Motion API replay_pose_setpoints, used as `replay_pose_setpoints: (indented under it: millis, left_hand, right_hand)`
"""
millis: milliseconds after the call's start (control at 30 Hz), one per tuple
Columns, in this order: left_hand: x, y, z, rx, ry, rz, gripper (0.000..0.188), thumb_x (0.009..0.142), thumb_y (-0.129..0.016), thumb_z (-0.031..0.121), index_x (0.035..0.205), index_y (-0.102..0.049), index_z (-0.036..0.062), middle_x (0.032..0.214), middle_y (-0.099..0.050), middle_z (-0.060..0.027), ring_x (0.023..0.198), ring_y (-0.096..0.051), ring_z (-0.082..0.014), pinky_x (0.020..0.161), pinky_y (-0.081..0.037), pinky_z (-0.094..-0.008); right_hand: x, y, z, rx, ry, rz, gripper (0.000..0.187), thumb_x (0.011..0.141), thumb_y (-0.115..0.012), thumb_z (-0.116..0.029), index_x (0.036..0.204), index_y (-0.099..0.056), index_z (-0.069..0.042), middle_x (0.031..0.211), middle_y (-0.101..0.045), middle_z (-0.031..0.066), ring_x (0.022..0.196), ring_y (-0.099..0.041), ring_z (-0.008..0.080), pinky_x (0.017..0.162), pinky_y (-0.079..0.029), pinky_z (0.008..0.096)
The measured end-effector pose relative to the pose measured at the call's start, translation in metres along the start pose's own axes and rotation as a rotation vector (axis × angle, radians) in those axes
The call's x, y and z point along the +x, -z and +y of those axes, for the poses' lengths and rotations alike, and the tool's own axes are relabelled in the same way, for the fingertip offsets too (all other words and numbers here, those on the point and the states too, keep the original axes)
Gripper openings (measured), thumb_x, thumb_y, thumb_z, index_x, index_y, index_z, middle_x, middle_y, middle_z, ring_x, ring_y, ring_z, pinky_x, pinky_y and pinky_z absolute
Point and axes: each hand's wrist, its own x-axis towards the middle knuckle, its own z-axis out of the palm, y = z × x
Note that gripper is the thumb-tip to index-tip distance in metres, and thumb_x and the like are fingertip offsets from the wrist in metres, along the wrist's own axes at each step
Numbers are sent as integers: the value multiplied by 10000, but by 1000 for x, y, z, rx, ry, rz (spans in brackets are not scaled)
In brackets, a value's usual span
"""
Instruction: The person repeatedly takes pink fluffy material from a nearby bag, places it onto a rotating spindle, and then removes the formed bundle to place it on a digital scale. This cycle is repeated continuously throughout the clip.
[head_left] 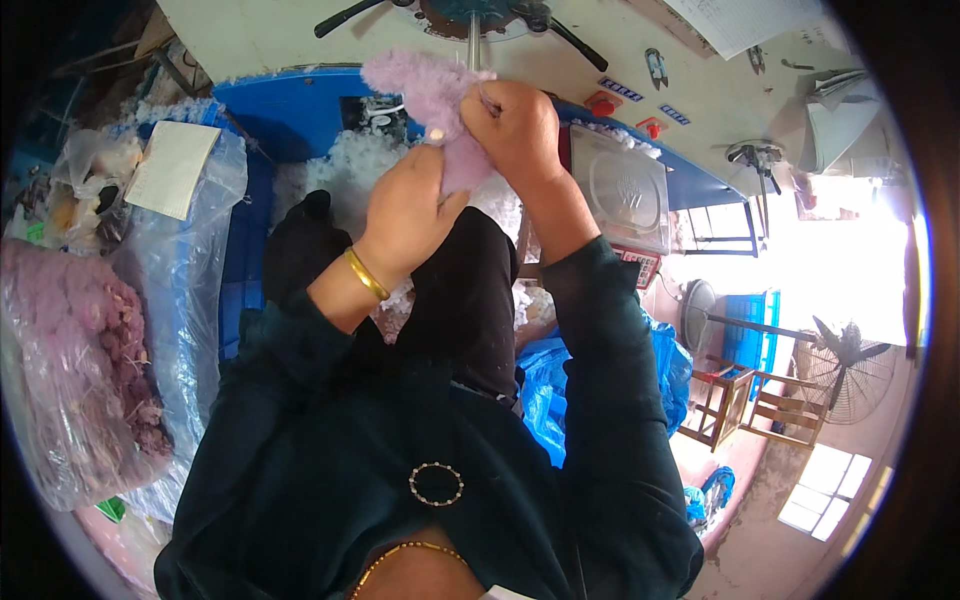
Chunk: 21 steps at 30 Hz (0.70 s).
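Note:
A fuzzy lilac plush piece (pixel 425 85) hangs in front of a machine, just below a thin metal tube (pixel 475 42). My right hand (pixel 515 125) is closed in a fist on its right edge, close to the tube's lower end. Lower down, my left hand (pixel 410 205) grips the plush, its thumb pointing right and its other fingers partly hidden. A small pale knob sits on the plush between my hands. Whether the tube enters the plush is hidden behind it and my right fist.
White fluffy stuffing (pixel 345 165) lies below my hands, inside a blue bin (pixel 240 100). On the left, a see-through bag (pixel 75 350) holds several pink-purple plush pieces near a notepad (pixel 173 168). Red buttons (pixel 603 103) and a see-through plastic box (pixel 622 190) are on the right.

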Motion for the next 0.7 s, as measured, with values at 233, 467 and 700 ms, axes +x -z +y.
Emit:
replay_pose_setpoints:
  millis: [233,467,700]
  left_hand:
    - [32,13,-12,-1502,510,-118,213,959,-536,223,1000,-592,22,910,-635,-52,763,-622,-135,666,-531,-305]
    - [39,-20,-16,-1637,627,37,214,906,-629,239,862,-577,36,751,-575,-17,603,-523,-105,613,-518,-279]
    - [-4,-7,-4,-464,55,78,218,838,-685,179,901,-617,-19,766,-633,-124,701,-612,-202,621,-461,-298]
  right_hand:
    - [21,1,1,-44,-56,-46,304,710,-641,-351,631,-624,-59,642,-601,159,628,-606,356,542,-473,433]
    - [47,-28,15,-194,-165,64,267,701,-631,-315,640,-622,-56,637,-595,165,616,-591,368,551,-466,440]
    - [13,-4,-14,-130,-172,-36,281,718,-628,-291,627,-602,-27,596,-566,175,576,-564,367,535,-448,428]
